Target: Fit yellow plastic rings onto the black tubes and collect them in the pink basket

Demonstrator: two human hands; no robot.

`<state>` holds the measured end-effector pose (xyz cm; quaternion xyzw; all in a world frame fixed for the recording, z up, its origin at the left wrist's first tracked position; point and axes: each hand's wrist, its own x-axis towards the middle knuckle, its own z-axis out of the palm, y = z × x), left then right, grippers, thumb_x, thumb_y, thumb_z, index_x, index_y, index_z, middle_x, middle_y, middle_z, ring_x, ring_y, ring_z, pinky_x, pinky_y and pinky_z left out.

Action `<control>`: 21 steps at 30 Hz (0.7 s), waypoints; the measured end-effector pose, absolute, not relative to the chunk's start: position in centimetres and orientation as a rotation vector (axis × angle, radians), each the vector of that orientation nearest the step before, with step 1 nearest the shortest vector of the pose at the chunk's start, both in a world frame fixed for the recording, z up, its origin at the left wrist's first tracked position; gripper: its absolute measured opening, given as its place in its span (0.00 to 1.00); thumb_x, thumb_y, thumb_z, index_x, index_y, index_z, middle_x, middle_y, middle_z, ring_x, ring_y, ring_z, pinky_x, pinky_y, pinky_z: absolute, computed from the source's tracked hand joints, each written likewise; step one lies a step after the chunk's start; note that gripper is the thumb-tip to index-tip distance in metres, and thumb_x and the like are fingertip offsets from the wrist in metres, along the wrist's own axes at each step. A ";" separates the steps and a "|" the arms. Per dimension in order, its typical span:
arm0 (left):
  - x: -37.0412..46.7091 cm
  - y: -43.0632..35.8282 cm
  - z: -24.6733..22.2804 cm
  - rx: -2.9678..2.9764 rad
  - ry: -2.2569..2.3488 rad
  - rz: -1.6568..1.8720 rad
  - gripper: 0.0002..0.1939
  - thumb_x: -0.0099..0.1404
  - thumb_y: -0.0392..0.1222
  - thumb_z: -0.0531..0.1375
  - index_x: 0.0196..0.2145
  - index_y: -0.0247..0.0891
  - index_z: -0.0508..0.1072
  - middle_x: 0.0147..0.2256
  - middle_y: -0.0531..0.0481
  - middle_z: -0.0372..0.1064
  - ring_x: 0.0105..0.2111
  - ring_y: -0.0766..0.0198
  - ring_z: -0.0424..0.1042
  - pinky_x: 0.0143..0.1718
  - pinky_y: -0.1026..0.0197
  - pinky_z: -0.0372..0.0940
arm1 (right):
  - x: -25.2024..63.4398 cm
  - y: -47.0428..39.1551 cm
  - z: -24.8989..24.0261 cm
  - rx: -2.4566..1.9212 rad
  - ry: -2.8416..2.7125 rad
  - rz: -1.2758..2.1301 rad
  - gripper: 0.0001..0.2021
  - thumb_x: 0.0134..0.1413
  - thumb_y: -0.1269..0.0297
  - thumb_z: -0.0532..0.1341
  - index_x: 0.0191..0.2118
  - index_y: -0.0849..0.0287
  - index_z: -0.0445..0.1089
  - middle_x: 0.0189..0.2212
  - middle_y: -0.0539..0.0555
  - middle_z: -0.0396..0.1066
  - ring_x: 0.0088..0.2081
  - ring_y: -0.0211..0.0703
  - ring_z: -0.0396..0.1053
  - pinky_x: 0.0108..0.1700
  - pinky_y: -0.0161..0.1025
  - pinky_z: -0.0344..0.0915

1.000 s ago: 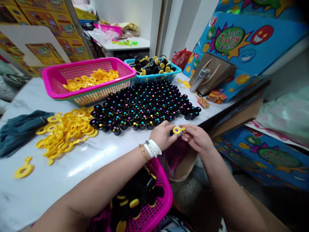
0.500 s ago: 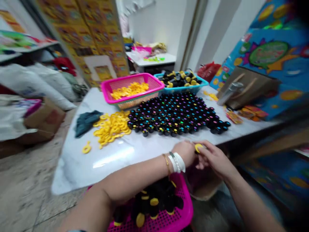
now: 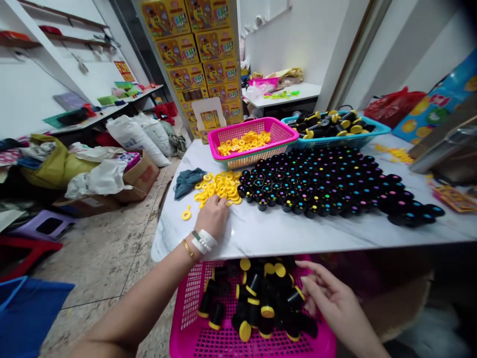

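Observation:
My left hand (image 3: 213, 217) is at the near edge of a pile of yellow plastic rings with small tabs (image 3: 223, 185). Its fingers curl down into the rings, and the fingertips are hidden, so I cannot make out what they hold. Over the right rim of a pink basket (image 3: 179, 325) is my right hand (image 3: 323, 293), its fingers apart. Close to its fingertips lies a black cylinder with a yellow end (image 3: 295, 297), among several similar ones in the basket. Many black cylinders (image 3: 320, 181) with coloured dots on top stand packed together on the white table (image 3: 261, 231).
Another pink basket (image 3: 214, 141) holding yellow rings sits at the back of the table, beside a blue basket (image 3: 335, 142) of yellow-ended black cylinders. A dark cloth (image 3: 187, 183) lies left of the ring pile. Yellow printed boxes (image 3: 218, 69) are stacked behind.
My hands were together on a black piece with yellow on it; now they are apart. The left has moved to the ring pile, the right to the near basket. The view has turned left.

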<state>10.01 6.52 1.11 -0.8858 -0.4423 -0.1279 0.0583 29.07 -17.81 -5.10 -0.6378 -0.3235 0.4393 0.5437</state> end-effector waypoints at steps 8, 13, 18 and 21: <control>9.8 3.5 -1.1 -2.977 -0.979 -0.664 0.09 0.68 0.33 0.53 0.37 0.36 0.73 0.36 0.44 0.71 0.38 0.61 0.71 0.42 0.58 0.69 | 29.3 -18.2 -5.2 -1.571 -0.901 1.087 0.18 0.60 0.52 0.58 0.48 0.60 0.70 0.23 0.49 0.67 0.21 0.38 0.68 0.26 0.35 0.67; 10.3 2.2 0.0 -3.178 -0.864 -1.163 0.09 0.68 0.34 0.54 0.40 0.37 0.74 0.40 0.46 0.74 0.40 0.65 0.73 0.44 0.62 0.70 | 28.9 -16.6 -3.8 -1.589 -1.146 0.867 0.12 0.63 0.59 0.56 0.46 0.58 0.72 0.27 0.52 0.72 0.24 0.39 0.70 0.27 0.35 0.68; 9.6 1.9 -0.2 -3.052 -1.002 -1.040 0.11 0.67 0.36 0.54 0.42 0.37 0.74 0.40 0.44 0.75 0.42 0.60 0.73 0.46 0.56 0.69 | 27.3 -11.5 -1.4 -1.551 -1.562 0.173 0.12 0.61 0.69 0.57 0.48 0.60 0.72 0.39 0.59 0.73 0.41 0.48 0.71 0.46 0.45 0.69; 9.5 2.0 -0.6 -3.043 -1.047 -0.915 0.11 0.65 0.35 0.50 0.40 0.37 0.72 0.36 0.46 0.76 0.36 0.62 0.76 0.41 0.61 0.71 | 25.9 -8.2 -1.3 -1.552 -1.818 0.000 0.22 0.58 0.62 0.61 0.57 0.64 0.66 0.53 0.63 0.69 0.53 0.56 0.64 0.53 0.50 0.65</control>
